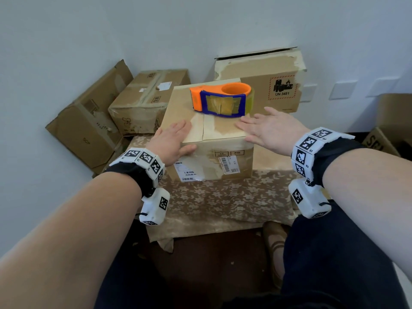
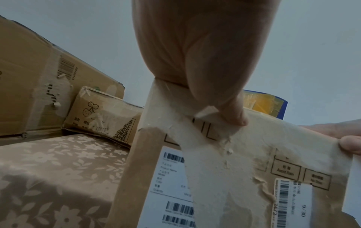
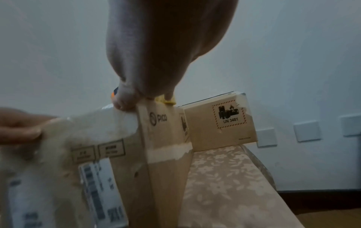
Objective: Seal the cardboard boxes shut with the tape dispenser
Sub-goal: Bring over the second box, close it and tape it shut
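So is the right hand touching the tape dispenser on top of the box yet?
Apart. The head view shows the right hand flat on the box, with a strip of cardboard showing between its fingertips and the tape dispenser.

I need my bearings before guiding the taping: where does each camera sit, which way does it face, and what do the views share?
Head: worn on the head, looking forward and down at the box carrying the tape dispenser; both forearms, left hand and right hand show.
Left wrist: under the left hand, looking along it at the box's labelled front.
Right wrist: under the right hand, facing the box's near right corner.
Shared: all three show the box; each wrist view catches the opposite hand's fingertips.
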### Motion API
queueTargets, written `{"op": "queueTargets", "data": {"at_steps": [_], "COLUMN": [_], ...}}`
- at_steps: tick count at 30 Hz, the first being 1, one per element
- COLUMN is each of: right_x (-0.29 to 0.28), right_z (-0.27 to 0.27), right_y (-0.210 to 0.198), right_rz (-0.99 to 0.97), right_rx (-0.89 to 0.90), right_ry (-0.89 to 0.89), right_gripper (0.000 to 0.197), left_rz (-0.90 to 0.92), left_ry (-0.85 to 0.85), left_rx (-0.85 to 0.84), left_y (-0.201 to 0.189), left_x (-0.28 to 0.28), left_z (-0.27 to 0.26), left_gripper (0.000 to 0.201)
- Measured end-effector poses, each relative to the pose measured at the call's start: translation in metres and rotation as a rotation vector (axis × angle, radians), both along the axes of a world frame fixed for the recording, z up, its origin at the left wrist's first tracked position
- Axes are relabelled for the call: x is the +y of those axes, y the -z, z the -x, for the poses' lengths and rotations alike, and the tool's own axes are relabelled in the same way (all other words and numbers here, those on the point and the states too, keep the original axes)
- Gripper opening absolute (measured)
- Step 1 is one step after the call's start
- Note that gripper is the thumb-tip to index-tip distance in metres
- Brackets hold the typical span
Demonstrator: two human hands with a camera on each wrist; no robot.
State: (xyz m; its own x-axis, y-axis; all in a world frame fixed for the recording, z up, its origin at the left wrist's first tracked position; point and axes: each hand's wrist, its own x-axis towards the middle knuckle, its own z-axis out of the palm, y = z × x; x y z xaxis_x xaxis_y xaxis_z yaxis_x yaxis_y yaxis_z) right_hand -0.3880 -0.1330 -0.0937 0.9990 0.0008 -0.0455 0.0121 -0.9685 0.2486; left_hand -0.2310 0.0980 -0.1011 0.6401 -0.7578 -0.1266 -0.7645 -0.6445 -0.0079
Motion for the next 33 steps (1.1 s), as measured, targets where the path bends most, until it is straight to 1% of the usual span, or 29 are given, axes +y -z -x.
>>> {"op": "queueTargets", "data": {"at_steps": [2,3,4,6,7,8,9,11,12,13,14,15,17,18,20,21,24,25,28,30,31,33], "right_x": [-0.002,-0.002,-0.001,0.0,0.002,0.005,0.008,0.014,0.016,0.019,0.019,0.02,0.019,0.019,0.016,0.013,0.0,-0.005,-0.018,-0.024,-0.024,-0.021], "right_z": [0.003,0.004,0.005,0.001,-0.004,-0.009,-0.015,-0.029,-0.034,-0.04,-0.043,-0.045,-0.047,-0.045,-0.04,-0.038,-0.03,-0.028,-0.023,-0.023,-0.023,-0.025], "right_y": [-0.007,-0.011,-0.013,-0.017,-0.019,-0.021,-0.022,-0.02,-0.019,-0.019,-0.02,-0.021,-0.025,-0.027,-0.026,-0.025,-0.018,-0.015,-0.004,0.004,0.007,0.011], "right_rz": [0.002,0.014,0.023,0.006,-0.022,-0.063,-0.111,-0.218,-0.259,-0.285,-0.294,-0.277,-0.213,-0.205,-0.233,-0.246,-0.305,-0.327,-0.354,-0.337,-0.318,-0.285], "right_rx": [-0.069,-0.142,-0.223,-0.359,-0.398,-0.406,-0.388,-0.337,-0.311,-0.294,-0.3,-0.32,-0.338,-0.334,-0.33,-0.34,-0.381,-0.382,-0.353,-0.31,-0.27,-0.16], "right_ry": [0.039,0.064,0.084,0.117,0.13,0.144,0.167,0.203,0.224,0.243,0.259,0.268,0.265,0.267,0.315,0.355,0.51,0.557,0.638,0.655,0.676,0.717], "right_gripper": [0.066,0.07,0.068,0.05,0.039,0.034,0.039,0.056,0.061,0.063,0.06,0.053,0.038,0.035,0.035,0.035,0.037,0.037,0.032,0.016,0.008,0.003], "left_rz": [-0.017,-0.035,-0.066,-0.166,-0.217,-0.265,-0.311,-0.367,-0.357,-0.318,-0.291,-0.287,-0.323,-0.351,-0.372,-0.398,-0.443,-0.436,-0.431,-0.421,-0.407,-0.368], "left_ry": [0.028,0.043,0.051,0.026,0.002,-0.014,-0.026,-0.056,-0.08,-0.106,-0.118,-0.122,-0.107,-0.093,-0.103,-0.115,-0.141,-0.136,-0.153,-0.175,-0.183,-0.19], "left_rx": [0.006,0.009,0.013,0.021,0.017,0.004,-0.012,-0.038,-0.042,-0.043,-0.052,-0.066,-0.101,-0.119,-0.097,-0.083,-0.066,-0.073,-0.066,-0.035,-0.015,-0.006], "left_y": [-0.007,-0.012,-0.016,-0.029,-0.034,-0.039,-0.042,-0.043,-0.042,-0.042,-0.04,-0.041,-0.041,-0.042,-0.044,-0.045,-0.046,-0.046,-0.044,-0.043,-0.044,-0.041], "left_x": [0.0,-0.001,-0.002,-0.009,-0.013,-0.018,-0.022,-0.027,-0.029,-0.029,-0.029,-0.029,-0.029,-0.031,-0.034,-0.035,-0.041,-0.041,-0.043,-0.043,-0.044,-0.044], "left_z": [0.0,0.0,0.001,0.003,0.003,0.003,0.005,0.005,0.006,0.006,0.007,0.008,0.008,0.008,0.012,0.014,0.021,0.023,0.027,0.027,0.027,0.024], "left_gripper": [0.074,0.075,0.076,0.082,0.085,0.087,0.088,0.088,0.084,0.075,0.065,0.056,0.051,0.048,0.045,0.048,0.074,0.077,0.077,0.079,0.08,0.079]}}
